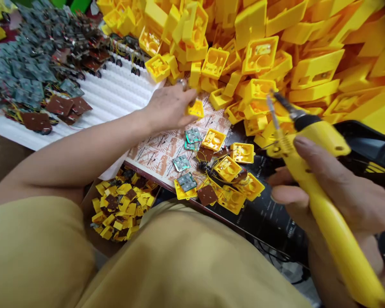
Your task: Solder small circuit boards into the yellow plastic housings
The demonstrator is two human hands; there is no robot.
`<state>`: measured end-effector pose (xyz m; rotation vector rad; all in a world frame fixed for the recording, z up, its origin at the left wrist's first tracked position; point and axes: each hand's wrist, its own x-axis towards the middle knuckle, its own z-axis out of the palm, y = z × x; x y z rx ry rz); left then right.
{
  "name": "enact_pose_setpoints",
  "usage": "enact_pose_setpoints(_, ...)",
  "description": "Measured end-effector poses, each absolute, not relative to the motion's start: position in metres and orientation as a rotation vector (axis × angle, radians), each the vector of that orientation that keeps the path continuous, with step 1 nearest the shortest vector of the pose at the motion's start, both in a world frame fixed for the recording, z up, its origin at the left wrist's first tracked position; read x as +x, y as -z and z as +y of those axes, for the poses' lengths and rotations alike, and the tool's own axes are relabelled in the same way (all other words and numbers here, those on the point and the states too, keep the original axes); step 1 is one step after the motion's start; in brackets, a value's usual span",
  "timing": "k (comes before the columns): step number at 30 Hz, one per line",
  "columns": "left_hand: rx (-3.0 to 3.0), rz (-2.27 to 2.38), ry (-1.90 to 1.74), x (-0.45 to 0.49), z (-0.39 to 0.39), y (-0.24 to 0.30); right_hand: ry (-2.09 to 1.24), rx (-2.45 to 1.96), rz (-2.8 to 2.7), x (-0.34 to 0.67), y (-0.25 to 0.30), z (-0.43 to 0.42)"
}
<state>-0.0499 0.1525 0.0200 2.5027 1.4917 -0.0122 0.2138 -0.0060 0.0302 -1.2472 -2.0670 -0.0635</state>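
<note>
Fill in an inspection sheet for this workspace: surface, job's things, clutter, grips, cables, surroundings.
Surface: patterned board on the lap, white ribbed sheet behind it.
Job's things: yellow soldering iron; small yellow plastic case; more cases and circuit boards on the board.
Clutter: big heap of yellow cases; pile of dark boards; box of finished pieces.
Grips: right hand shut around the iron; left hand pinching the small case.
Cables: thin yellow wires among the boards.
Surroundings: black item at right, unclear.

Small white print on the black mat (276, 214) is too blurred to read.
</note>
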Motion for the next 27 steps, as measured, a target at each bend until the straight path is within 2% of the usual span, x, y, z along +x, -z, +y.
enact_pose_setpoints(3, 2.478, 1.531, 0.176, -0.075, 0.126, -0.019, 0.196, -1.122, -2.218, 0.199, -0.030, 0.008)
enact_pose_setpoints(6, 2.575, 1.529, 0.324, -0.084, 0.103, -0.024, 0.141, -1.038, -2.357, 0.179, -0.016, 0.034)
enact_pose_setpoints(10, 2.787, 1.461, 0.282, -0.081, 0.089, -0.036, 0.115, -1.018, -2.519, 0.155, 0.005, 0.069)
enact_pose_setpoints(13, 2.917, 1.140, 0.326, -0.080, 0.089, -0.034, 0.070, -1.096, -2.635, 0.153, 0.009, 0.079)
enact_pose_setpoints(16, 3.082, 0.670, 0.411, -0.076, 0.094, -0.022, 0.198, -1.237, -2.679, 0.161, 0.002, 0.074)
enact_pose_setpoints(20, 3.189, 0.532, 0.465, -0.062, 0.100, -0.009, 0.296, -1.332, -2.672, 0.174, -0.007, 0.065)
enact_pose_setpoints(24, 3.168, 0.571, 0.392, -0.055, 0.106, -0.004, 0.255, -1.340, -2.659, 0.181, -0.005, 0.067)
enact_pose_setpoints(27, 3.023, 0.706, 0.107, -0.062, 0.104, -0.004, 0.273, -1.305, -2.625, 0.185, -0.001, 0.071)
